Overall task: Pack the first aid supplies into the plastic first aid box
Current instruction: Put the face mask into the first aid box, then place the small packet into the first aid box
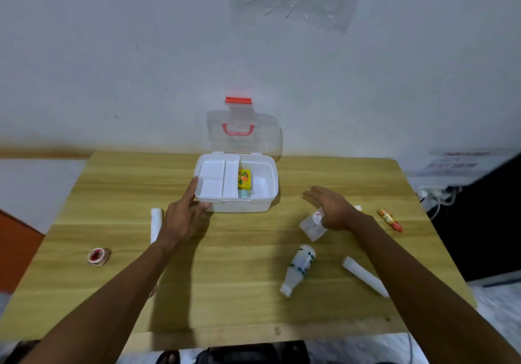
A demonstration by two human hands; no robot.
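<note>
The white plastic first aid box [262, 204] stands open at the table's far middle, its clear lid [242, 132] upright against the wall. A white tray [217, 179] sits in its left half; a yellow carton [244, 179] lies beside it inside. My left hand [184, 214] rests with spread fingers against the box's left front corner. My right hand [329, 208] hovers flat and open to the right of the box, over a small clear packet [311, 225]. Loose on the table: a white bottle [298, 269], two white tubes [155, 222] [365, 276], a tape roll [98, 256], an orange tube [390, 220].
The wooden table [225, 279] butts against a pale wall. Its front edge is near my body. Cables and a power strip [434, 194] lie off the right edge. An orange surface [17, 248] shows at the left.
</note>
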